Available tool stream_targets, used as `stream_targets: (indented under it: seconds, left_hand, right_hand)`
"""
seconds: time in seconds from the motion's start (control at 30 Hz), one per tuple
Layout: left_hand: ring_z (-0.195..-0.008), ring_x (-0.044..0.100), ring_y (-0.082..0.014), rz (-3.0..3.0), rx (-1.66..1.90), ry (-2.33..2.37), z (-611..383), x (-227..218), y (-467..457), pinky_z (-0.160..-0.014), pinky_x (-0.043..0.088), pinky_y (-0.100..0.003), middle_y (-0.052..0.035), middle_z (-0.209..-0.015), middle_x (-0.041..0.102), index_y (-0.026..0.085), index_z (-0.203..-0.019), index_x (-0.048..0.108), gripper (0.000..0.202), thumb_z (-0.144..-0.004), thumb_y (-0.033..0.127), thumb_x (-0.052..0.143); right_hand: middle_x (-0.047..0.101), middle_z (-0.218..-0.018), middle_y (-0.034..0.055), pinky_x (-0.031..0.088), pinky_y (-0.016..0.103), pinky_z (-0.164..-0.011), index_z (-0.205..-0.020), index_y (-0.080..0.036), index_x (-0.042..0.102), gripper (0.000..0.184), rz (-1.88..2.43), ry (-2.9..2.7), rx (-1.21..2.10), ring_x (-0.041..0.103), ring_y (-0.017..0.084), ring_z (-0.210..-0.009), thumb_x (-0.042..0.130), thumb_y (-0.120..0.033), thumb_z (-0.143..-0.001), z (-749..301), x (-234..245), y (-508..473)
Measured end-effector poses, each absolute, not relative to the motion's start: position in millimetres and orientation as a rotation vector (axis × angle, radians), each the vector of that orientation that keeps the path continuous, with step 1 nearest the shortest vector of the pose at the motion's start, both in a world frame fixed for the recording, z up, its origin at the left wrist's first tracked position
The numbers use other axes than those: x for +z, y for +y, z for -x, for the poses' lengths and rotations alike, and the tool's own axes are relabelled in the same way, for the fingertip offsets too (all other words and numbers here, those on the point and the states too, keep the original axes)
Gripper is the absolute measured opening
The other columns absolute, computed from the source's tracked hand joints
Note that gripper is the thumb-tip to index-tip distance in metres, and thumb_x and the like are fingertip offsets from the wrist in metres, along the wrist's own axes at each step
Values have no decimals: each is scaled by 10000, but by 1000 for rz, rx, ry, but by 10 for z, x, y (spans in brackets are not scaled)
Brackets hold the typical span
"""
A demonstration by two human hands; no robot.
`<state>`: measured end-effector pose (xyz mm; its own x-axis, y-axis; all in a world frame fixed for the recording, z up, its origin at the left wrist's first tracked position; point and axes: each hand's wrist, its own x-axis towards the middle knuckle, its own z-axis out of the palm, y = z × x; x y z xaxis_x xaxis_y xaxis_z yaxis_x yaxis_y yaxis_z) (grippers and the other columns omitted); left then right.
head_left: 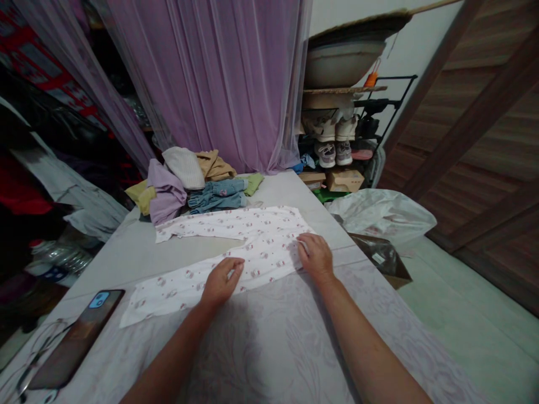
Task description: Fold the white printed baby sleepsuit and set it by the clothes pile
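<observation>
A small white garment with a pink print (pixel 252 235) lies spread flat on the cloth-covered table (pixel 269 336), its two legs stretching to the left. My left hand (pixel 221 282) rests on the near leg, fingers curled and pinching the fabric. My right hand (pixel 315 257) presses the garment's right edge, fingers bent onto the cloth. Both forearms reach in from the bottom of the view.
A pile of clothes (pixel 189 182) sits at the table's far end before a purple curtain (pixel 210 73). A phone (pixel 76 336) and a cable lie near the left corner. A plastic bag (pixel 379 216) and a shoe rack (pixel 341 140) stand to the right.
</observation>
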<state>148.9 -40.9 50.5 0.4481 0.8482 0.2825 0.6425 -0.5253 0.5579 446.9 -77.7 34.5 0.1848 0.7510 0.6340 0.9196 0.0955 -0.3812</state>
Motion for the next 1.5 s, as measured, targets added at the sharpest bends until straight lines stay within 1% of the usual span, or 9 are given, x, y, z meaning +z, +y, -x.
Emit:
stream_targets:
  seconds: [0.13,0.23,0.37,0.53,0.7,1.17,1.27,1.4,1.5]
  left_hand:
    - [-958,652,-193,-2271,766,1526,-1618,672,-17,-881,504,-306,-47,-1029,725,231,-1009,714,289,-910,327,460]
    - [-961,653,-208,-2279,505,1619,-1744,750,248,-840,479,-299,-42,-996,743,239,-977,734,264,-901,311,491]
    - [-899,667,-201,-2191,193,1650,-1906,790,439,-721,444,-273,-31,-971,758,252,-955,746,284,-906,401,509]
    - [-876,666,-189,-2161,115,1658,-2038,755,484,-681,413,-259,-11,-959,760,268,-948,742,265,-851,457,583]
    - [-842,658,-187,-2186,181,1681,-2073,690,487,-676,409,-265,-16,-923,755,258,-927,735,250,-864,434,570]
    - [-906,644,-199,-2321,232,1676,-2050,668,475,-745,433,-281,-53,-976,734,225,-932,707,238,-923,360,511]
    - [-907,639,-199,-2361,353,1618,-2003,617,452,-784,451,-291,-50,-961,725,219,-945,689,197,-915,329,528]
    - [-970,631,-194,-2416,626,1419,-1824,527,300,-888,472,-312,-59,-1031,712,204,-1063,653,222,-917,292,511]
    - [-1031,614,-213,-2534,760,1288,-1594,485,21,-947,466,-362,-74,-1067,703,207,-1028,671,238,-930,307,478]
  right_hand:
    - [703,-943,62,430,325,-839,-943,-226,694,183,1615,-1846,-155,591,211,-904,517,-193,-906,-4070,377,-691]
    - [706,-928,50,427,316,-817,-943,-232,696,137,1615,-1953,-51,591,204,-887,564,-237,-907,-3911,402,-648]
    - [697,-904,38,418,317,-829,-921,-221,695,81,1569,-2062,84,589,192,-879,643,-253,-869,-3843,420,-656]
    - [667,-870,44,394,328,-807,-835,-204,683,59,1567,-2111,117,567,192,-845,637,-221,-868,-3811,415,-670]
    - [643,-855,52,376,337,-787,-805,-200,650,138,1597,-2129,106,552,200,-835,571,-218,-917,-3772,416,-653]
    - [641,-868,42,388,318,-785,-838,-198,605,114,1500,-2134,194,565,190,-853,537,-199,-929,-3914,422,-865]
    - [646,-869,43,392,318,-768,-835,-203,611,107,1512,-2129,185,565,192,-843,551,-212,-924,-3913,409,-865]
    - [670,-870,40,424,314,-792,-859,-213,630,139,1480,-1977,228,587,188,-845,515,-220,-937,-3973,343,-862]
    - [699,-890,42,449,317,-814,-893,-222,658,173,1487,-1831,236,613,188,-861,489,-198,-921,-4103,289,-912]
